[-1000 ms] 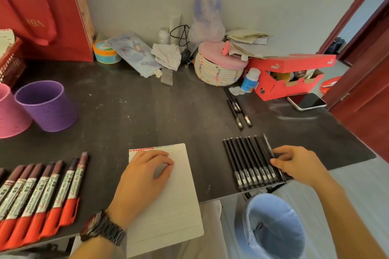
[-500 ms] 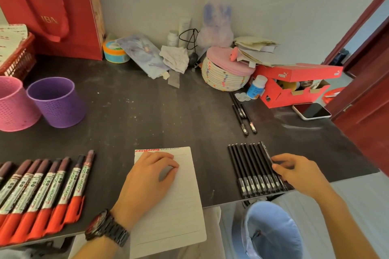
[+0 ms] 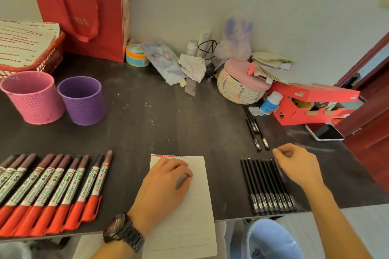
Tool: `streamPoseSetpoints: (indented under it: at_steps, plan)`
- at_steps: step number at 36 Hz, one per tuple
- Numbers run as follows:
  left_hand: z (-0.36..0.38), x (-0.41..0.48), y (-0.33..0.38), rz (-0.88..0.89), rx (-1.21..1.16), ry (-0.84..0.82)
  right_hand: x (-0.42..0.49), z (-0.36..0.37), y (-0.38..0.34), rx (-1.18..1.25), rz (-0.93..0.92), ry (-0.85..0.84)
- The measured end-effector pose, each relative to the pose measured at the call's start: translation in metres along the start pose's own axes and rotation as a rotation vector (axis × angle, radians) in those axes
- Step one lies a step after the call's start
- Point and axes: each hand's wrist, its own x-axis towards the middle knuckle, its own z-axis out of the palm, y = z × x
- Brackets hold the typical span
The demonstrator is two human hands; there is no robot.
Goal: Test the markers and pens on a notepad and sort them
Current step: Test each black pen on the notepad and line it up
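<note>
Bearing a Puma logo, red shoebox (image 3: 292, 111) sits beyond black pens (image 3: 267, 183).

Two forearms show bare along the lower edge of the frame; one ends in the left hand (image 3: 166, 185) at lower centre, the other in the right hand (image 3: 299, 166) at lower right; the left wrist wears a dark wristwatch (image 3: 122, 231); its round case is black, with a dim reddish dial; its band is a dark, slightly glossy metal link bracelet.
</note>
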Motion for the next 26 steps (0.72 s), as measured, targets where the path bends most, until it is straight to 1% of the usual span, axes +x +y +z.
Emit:
streamPoseSetpoints:
  at_steps: [2,4,8,10,12,14,16,18,20,21,24,26]
  plan:
    - [0.001,-0.001,0.000,0.027,0.031,0.013,0.014,0.008,-0.020,0.016,-0.023,0.010]
    - [0.003,-0.002,0.001,0.052,0.073,0.022,0.030,0.017,-0.035,-0.025,-0.036,-0.004]
    - [0.003,-0.003,0.004,0.085,0.159,0.043,0.051,0.032,-0.056,-0.241,-0.012,-0.092]
    - [0.002,-0.004,0.005,0.104,0.183,0.049,0.055,0.039,-0.061,-0.301,0.020,-0.109]
    - [0.000,-0.003,0.007,0.109,0.187,0.043,0.055,0.042,-0.065,-0.301,0.065,-0.109]
    - [-0.001,-0.003,0.009,0.108,0.185,0.034,0.051,0.041,-0.070,-0.226,0.094,-0.125]
    - [-0.001,-0.003,0.010,0.104,0.182,0.023,0.042,0.038,-0.075,-0.016,0.097,-0.126]
    - [-0.002,-0.003,0.011,0.098,0.180,0.012,0.022,0.033,-0.079,0.360,0.105,-0.136]
    - [-0.002,-0.003,0.011,0.096,0.184,0.005,-0.010,0.028,-0.087,0.776,0.116,-0.189]
    - [-0.003,-0.003,0.012,0.095,0.186,0.002,-0.028,0.027,-0.091,0.928,0.105,-0.216]
    - [-0.005,-0.003,0.014,0.093,0.188,-0.005,-0.080,0.030,-0.102,1.244,0.113,-0.246]
    - [-0.007,-0.002,0.015,0.079,0.176,-0.010,-0.111,0.037,-0.107,1.341,0.144,-0.250]
